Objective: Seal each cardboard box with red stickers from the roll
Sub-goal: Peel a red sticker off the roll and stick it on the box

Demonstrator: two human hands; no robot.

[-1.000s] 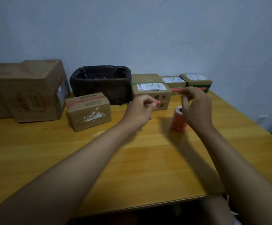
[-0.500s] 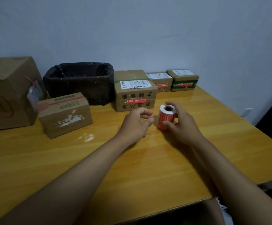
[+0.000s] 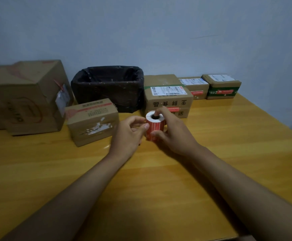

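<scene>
Two hands meet at the sticker roll (image 3: 154,126), standing upright on the wooden table (image 3: 211,153) before a row of cardboard boxes (image 3: 168,100). The right hand (image 3: 173,136) grips it, one finger in the core. The left hand (image 3: 127,134) pinches at its red side with curled fingers.

The room is dim and the light flat, with a cool blue-grey cast on the wall (image 3: 159,32). Soft, pale reflections lie on the glossy wooden table (image 3: 211,153), strongest near the far right edge and beside the small box (image 3: 91,122). Broad, soft-edged shadows lie under both forearms, darkest toward the bottom of the view. The bin liner (image 3: 107,87) is nearly black, with little detail inside. Print on the boxes is soft and slightly smeared. The wide lens bends the table edges outward, and the corners darken.
</scene>
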